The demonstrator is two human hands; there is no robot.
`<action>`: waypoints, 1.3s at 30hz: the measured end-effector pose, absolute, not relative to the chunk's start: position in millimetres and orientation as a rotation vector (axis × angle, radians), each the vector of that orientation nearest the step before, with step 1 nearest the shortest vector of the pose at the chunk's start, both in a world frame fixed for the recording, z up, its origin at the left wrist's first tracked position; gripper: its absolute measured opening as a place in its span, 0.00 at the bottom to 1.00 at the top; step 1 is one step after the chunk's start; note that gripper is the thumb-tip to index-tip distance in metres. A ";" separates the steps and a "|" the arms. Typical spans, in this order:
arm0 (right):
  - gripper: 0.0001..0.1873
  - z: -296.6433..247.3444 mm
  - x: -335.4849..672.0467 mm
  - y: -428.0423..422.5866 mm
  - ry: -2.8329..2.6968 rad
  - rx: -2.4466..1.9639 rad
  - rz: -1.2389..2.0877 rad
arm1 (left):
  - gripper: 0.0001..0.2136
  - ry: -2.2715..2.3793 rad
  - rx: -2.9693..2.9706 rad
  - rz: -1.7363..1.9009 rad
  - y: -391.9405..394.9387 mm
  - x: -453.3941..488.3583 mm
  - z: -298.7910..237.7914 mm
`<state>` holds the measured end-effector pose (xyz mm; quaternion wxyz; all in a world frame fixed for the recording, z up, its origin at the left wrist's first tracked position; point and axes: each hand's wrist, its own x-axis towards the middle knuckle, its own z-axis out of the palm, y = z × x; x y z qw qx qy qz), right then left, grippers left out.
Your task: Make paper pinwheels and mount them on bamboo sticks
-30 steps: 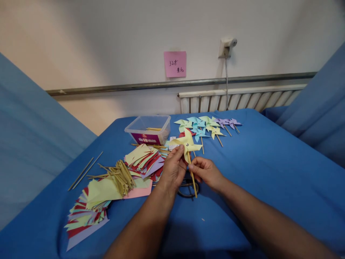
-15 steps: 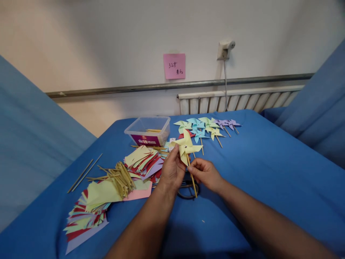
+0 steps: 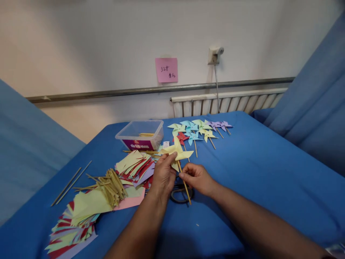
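Pale wall (image 3: 113, 43) behind a radiator (image 3: 223, 104), metal pipe (image 3: 151, 88) just above it, socket (image 3: 214, 57) with cord (image 3: 216, 81) higher above it, pink note (image 3: 166, 73) above its left end, blue-covered desk (image 3: 256, 172) before it, blue curtains (image 3: 315, 82) left and right of it

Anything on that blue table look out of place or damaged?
A small pale scrap lies alone on the blue cloth, apart from the paper stacks, so it looks stray. Otherwise nothing stands out; the yellow pinwheel looks intact where visible.
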<state>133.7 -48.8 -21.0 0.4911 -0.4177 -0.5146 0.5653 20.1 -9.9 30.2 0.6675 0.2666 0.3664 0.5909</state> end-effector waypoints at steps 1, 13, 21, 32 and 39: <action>0.20 -21.1 133.5 -48.2 -1.250 -1.013 1.375 | 0.12 0.832 0.601 1.336 -9.1 19.8 30.3; 0.17 -34.2 131.4 -40.5 -1.222 -1.102 1.354 | 0.07 0.835 0.585 1.352 -3.1 15.4 28.8; 0.14 -23.3 151.7 -38.9 -1.148 -1.114 1.176 | 0.12 0.744 0.610 1.183 -7.3 16.1 31.4; 0.09 -37.2 310.0 2.6 -1.042 -2.030 0.442 | 0.10 0.938 0.633 1.037 -8.3 17.3 26.0; 0.13 -38.4 319.9 25.7 -1.136 -2.287 0.387 | 0.08 0.946 0.666 0.969 -7.0 18.2 20.9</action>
